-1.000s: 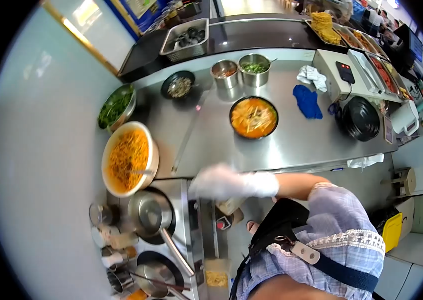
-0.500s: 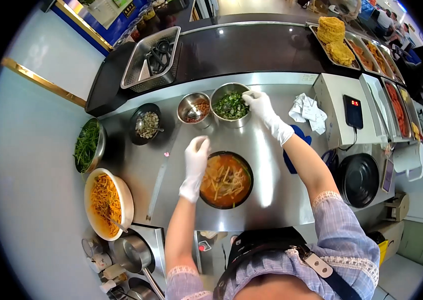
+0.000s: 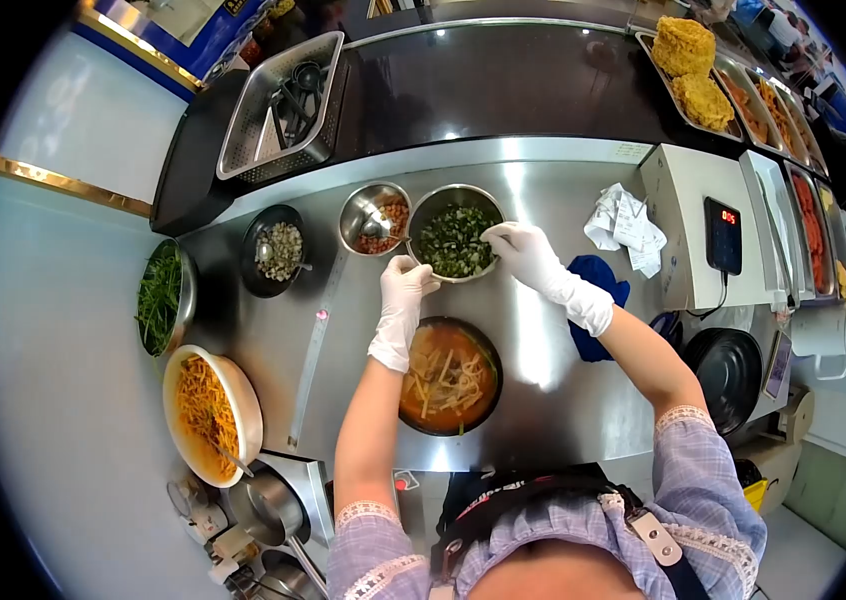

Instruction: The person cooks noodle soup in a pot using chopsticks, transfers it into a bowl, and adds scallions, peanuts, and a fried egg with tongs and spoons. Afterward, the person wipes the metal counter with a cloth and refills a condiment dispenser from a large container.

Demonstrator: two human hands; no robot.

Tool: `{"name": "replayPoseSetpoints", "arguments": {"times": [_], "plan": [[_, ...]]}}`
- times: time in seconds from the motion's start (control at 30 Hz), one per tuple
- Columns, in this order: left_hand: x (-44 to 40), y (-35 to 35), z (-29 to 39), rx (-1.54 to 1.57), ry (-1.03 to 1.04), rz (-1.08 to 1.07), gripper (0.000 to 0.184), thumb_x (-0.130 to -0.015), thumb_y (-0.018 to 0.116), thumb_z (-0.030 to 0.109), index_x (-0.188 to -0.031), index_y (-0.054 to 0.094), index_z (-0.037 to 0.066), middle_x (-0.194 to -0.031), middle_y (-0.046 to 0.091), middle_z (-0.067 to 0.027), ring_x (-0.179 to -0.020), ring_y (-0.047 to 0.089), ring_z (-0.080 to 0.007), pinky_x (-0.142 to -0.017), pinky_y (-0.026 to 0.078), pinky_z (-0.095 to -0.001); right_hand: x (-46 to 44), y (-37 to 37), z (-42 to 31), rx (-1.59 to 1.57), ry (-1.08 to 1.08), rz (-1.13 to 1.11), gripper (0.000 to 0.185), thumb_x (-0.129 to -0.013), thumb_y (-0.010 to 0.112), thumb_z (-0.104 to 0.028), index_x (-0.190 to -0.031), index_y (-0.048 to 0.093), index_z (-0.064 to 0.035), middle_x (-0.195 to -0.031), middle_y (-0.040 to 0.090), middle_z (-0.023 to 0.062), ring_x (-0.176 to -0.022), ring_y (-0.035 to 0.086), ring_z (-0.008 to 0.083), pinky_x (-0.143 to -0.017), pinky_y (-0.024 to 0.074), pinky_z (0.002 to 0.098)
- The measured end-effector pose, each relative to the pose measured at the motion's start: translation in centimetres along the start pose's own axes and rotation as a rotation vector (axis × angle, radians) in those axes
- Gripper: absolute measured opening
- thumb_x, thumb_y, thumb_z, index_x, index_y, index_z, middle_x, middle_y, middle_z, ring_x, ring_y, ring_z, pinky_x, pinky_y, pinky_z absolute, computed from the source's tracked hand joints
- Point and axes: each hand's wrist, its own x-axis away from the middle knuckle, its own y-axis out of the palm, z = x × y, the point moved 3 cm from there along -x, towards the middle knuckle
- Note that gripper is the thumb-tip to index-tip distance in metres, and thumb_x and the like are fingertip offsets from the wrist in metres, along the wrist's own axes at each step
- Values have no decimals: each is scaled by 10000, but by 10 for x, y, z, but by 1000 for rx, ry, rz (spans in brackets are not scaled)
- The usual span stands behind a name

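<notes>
A steel bowl of chopped green herbs (image 3: pixel 455 242) stands at the middle of the counter, tipped a little toward me. My right hand (image 3: pixel 531 262), in a white glove, pinches its right rim. Gloved as well, my left hand (image 3: pixel 405 300) has its fingers closed at the front left rim. Just below lies a black bowl of reddish soup (image 3: pixel 451 378) with pale strips in it. Beside the herbs, on the left, is a smaller steel bowl (image 3: pixel 375 218) holding reddish-brown bits and a spoon.
Farther left are a black bowl of pale diced food (image 3: pixel 276 250), a bowl of green stalks (image 3: pixel 165 298) and a white bowl of orange shreds (image 3: pixel 211 415). Crumpled paper (image 3: pixel 627 228), a blue cloth (image 3: pixel 598 300) and stacked black bowls (image 3: pixel 723 378) are on the right. A utensil basket (image 3: pixel 285 108) stands behind.
My left hand has moved up from beside the soup to the herb bowl's front rim. The herb bowl has come slightly toward me, with my right hand at its right rim.
</notes>
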Motion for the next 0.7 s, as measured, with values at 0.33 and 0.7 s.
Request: {"name": "replayPoseSetpoints", "arguments": {"times": [0.33, 0.7], "plan": [[26, -44, -3, -94, -20, -106, 167, -792, 636, -1, -895, 514, 50, -795, 597, -53, -646, 626, -144, -558, 548, -256, 39, 8, -6, -585, 648, -27, 197, -942, 547, -179, -918, 672, -30, -669, 607, 2, -502, 484, 51, -469, 394, 198], [27, -49, 1, -68, -53, -131, 162, -806, 627, -2, -898, 500, 41, -802, 565, -50, -640, 619, -153, -564, 545, -260, 47, -37, -80, -599, 571, 35, 184, -947, 542, -147, -948, 672, -17, -697, 622, -1, -539, 477, 49, -493, 382, 184]]}}
